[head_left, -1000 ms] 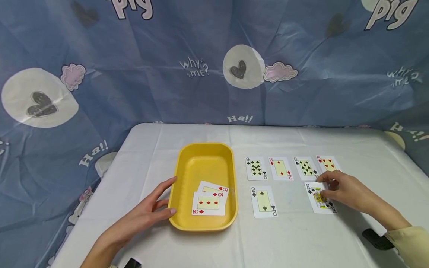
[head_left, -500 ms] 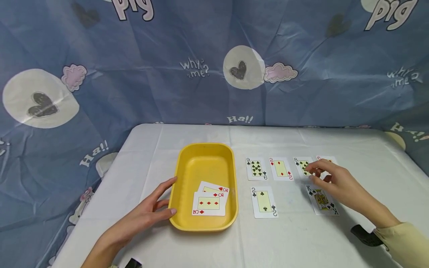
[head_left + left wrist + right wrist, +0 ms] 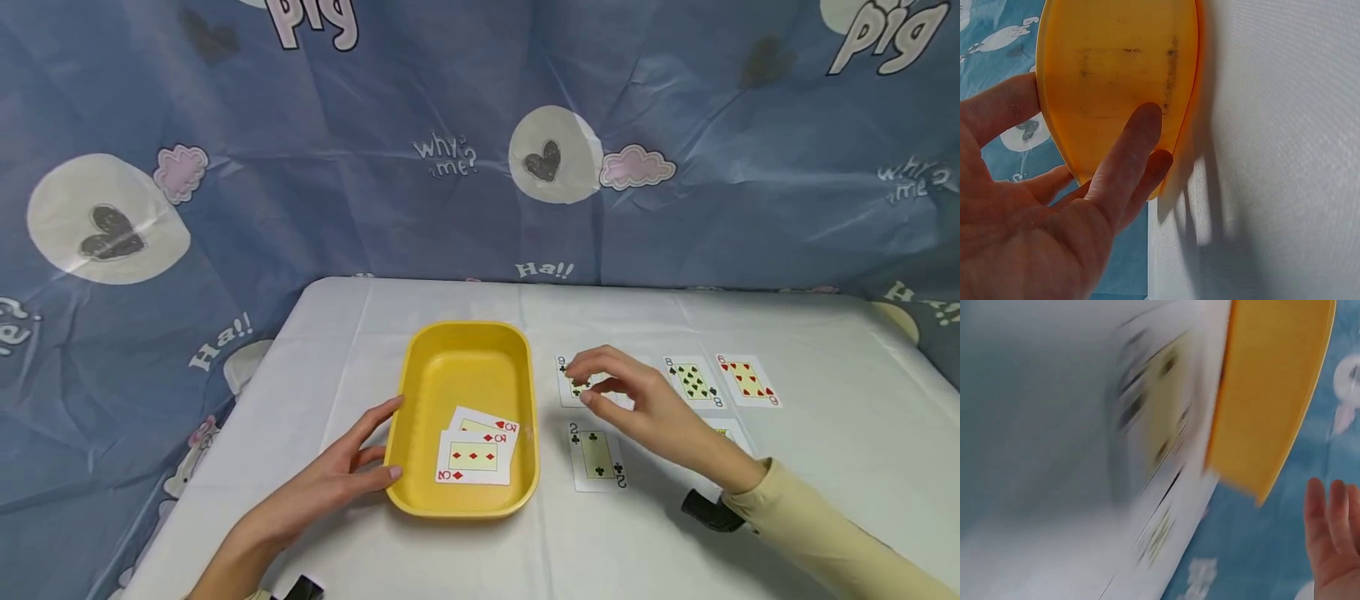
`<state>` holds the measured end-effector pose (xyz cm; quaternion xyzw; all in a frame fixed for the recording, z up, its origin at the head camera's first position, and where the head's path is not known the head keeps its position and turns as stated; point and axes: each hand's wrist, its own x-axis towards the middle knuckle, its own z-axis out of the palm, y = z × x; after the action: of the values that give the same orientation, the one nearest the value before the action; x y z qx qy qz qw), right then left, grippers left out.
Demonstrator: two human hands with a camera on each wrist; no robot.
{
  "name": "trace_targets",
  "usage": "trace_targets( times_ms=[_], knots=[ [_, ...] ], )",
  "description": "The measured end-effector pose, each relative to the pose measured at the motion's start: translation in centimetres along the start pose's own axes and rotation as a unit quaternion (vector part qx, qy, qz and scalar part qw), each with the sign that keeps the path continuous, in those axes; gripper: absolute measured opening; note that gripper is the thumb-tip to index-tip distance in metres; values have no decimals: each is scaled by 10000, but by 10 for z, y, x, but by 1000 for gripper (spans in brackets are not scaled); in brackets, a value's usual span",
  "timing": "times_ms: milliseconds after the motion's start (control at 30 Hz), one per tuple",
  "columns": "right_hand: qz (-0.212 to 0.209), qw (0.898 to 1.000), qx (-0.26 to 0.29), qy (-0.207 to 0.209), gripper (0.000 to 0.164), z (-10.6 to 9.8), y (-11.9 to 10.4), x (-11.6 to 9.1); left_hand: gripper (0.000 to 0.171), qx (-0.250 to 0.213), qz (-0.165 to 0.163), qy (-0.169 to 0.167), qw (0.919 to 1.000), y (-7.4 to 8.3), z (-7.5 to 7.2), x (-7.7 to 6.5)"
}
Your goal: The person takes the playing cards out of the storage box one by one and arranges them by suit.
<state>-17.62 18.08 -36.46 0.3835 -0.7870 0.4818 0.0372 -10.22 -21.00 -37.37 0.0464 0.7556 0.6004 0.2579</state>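
My left hand [image 3: 337,471] rests its fingertips on the left side of a yellow tray [image 3: 471,329]. The left wrist view shows the thumb [image 3: 1129,156] along the tray's outer wall. Inside the tray, a three of diamonds card [image 3: 473,477] overlaps a three of hearts card [image 3: 480,416]. My right hand [image 3: 652,408], bent-fingered with nothing held, hovers over the nine of clubs card [image 3: 566,397] and hides most of the card beside it. Just below lies the two of clubs card [image 3: 597,457]. The right wrist view is blurred.
Further right in the row lie the eight of spades card [image 3: 692,382] and the six of hearts card [image 3: 747,381]. A king of spades card [image 3: 738,433] is mostly hidden behind my right wrist. White cloth [image 3: 847,400] covers the table, with a blue printed curtain [image 3: 352,208] behind.
My right hand has lifted off the king of spades and swept left to the nine of clubs, leaving the king on the table. My left hand stays at the tray.
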Motion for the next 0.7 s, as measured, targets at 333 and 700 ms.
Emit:
trace_targets(
  times_ms=[333, 700],
  knots=[
    [-269, 9903, 561, -1244, 37, 55, -14, 47, 79, 3, 8, -16, 10000, -1, 0, 0],
    [-202, 9340, -420, -3543, 40, 80, -4, 114, 78, 29, -11, -57, 10000, 0, -1, -1]
  ],
)
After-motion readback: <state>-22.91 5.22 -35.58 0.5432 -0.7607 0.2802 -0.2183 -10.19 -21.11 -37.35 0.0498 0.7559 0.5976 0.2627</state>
